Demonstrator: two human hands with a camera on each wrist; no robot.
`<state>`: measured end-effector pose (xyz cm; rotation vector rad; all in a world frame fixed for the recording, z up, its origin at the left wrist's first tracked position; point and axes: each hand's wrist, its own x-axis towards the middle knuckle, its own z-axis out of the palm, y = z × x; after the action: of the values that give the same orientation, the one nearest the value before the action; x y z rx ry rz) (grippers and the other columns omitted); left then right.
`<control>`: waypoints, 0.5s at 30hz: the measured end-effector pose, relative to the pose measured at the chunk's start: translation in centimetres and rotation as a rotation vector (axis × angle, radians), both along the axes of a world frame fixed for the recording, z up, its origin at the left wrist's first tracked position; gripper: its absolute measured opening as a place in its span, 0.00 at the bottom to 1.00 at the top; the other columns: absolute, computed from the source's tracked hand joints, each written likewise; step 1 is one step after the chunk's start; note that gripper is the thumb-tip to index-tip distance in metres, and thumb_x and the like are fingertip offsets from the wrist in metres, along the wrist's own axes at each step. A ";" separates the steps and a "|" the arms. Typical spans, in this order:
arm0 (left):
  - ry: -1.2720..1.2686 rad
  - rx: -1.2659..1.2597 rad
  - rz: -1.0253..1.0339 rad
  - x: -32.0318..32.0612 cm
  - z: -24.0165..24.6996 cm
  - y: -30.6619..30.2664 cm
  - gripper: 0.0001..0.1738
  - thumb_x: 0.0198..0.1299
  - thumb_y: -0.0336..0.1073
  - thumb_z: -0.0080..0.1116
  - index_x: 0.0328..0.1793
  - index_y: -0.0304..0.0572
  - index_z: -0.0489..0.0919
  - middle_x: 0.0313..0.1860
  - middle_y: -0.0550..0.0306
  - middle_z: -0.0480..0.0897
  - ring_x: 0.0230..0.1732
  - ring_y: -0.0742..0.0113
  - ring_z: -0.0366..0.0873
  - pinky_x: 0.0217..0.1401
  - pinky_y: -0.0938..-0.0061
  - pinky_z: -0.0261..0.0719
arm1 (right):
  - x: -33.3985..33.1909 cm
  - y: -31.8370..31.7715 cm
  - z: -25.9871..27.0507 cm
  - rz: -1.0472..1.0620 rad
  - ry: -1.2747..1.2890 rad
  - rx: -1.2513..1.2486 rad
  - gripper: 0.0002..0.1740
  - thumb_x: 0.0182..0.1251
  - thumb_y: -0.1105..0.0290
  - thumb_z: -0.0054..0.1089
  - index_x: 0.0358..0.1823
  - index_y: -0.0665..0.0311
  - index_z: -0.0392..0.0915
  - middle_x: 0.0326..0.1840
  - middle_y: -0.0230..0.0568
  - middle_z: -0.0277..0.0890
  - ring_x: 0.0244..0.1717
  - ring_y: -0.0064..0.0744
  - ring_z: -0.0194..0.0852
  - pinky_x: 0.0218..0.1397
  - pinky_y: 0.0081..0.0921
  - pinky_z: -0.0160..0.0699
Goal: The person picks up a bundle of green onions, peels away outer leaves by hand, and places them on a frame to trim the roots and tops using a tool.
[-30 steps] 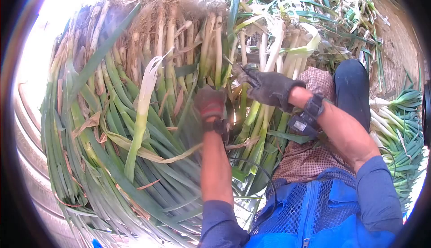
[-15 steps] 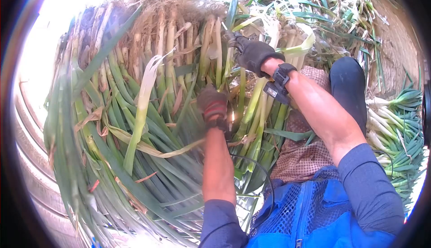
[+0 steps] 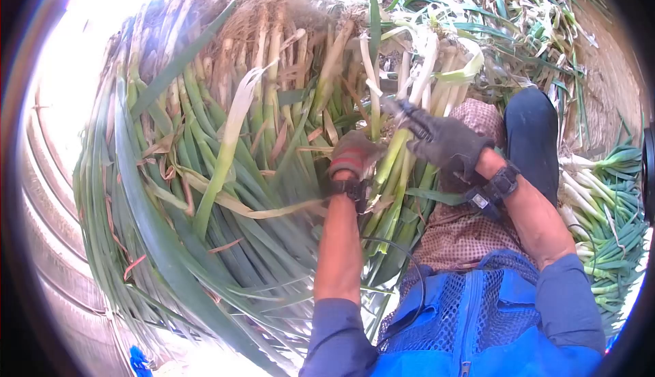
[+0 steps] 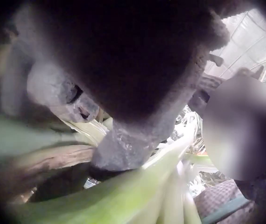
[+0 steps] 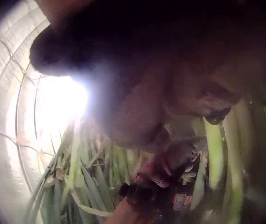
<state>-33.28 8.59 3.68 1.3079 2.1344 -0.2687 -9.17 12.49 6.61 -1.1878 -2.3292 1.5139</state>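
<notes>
My left hand, in a dark glove with a red band, curls around a leek at the middle of the pile. The left wrist view has a pale green leek stalk running close below the gloved fingers. To the right, my gloved right hand grips a thin, grey, blade-like thing pointing up and left; its exact kind I cannot tell. In the right wrist view the right glove fills the top, with the left hand beneath it.
A thick pile of leeks lies at left, roots at the far end. Loose trimmings cover the far right. Several cleaned leeks lie at right beyond a dark boot. A cable loops near the vest.
My left hand has shifted to the right. My right hand first reached up and left, then came back down and right. Long leaves on the pile's left side have swung.
</notes>
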 end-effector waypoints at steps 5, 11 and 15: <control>-0.061 -0.015 -0.098 0.1 0.4 -0.4 0.32 0.52 0.57 0.75 0.48 0.32 0.89 0.42 0.36 0.89 0.45 0.42 0.89 0.51 0.57 0.84 | 0.6 -1.4 -1.1 -0.051 0.198 0.009 0.46 0.70 0.52 0.66 0.86 0.51 0.56 0.55 0.60 0.85 0.53 0.58 0.87 0.59 0.39 0.84; 0.005 0.042 -0.081 -2.0 1.0 -0.3 0.29 0.58 0.59 0.72 0.52 0.41 0.90 0.44 0.43 0.91 0.43 0.48 0.89 0.51 0.61 0.84 | 0.8 -0.2 -0.4 -0.123 0.010 -0.017 0.44 0.69 0.53 0.67 0.84 0.53 0.60 0.49 0.60 0.86 0.48 0.51 0.90 0.55 0.41 0.84; -0.001 0.581 0.155 -8.8 -2.3 4.9 0.19 0.69 0.45 0.64 0.56 0.41 0.87 0.50 0.41 0.89 0.53 0.45 0.87 0.57 0.57 0.82 | 1.1 -0.9 1.0 -0.054 -0.003 -0.056 0.45 0.67 0.52 0.68 0.84 0.50 0.60 0.37 0.57 0.86 0.38 0.49 0.89 0.48 0.41 0.84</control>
<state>-42.08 13.51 1.40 1.4244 2.3928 0.4504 -8.10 11.54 7.59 -1.2565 -2.2507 1.5704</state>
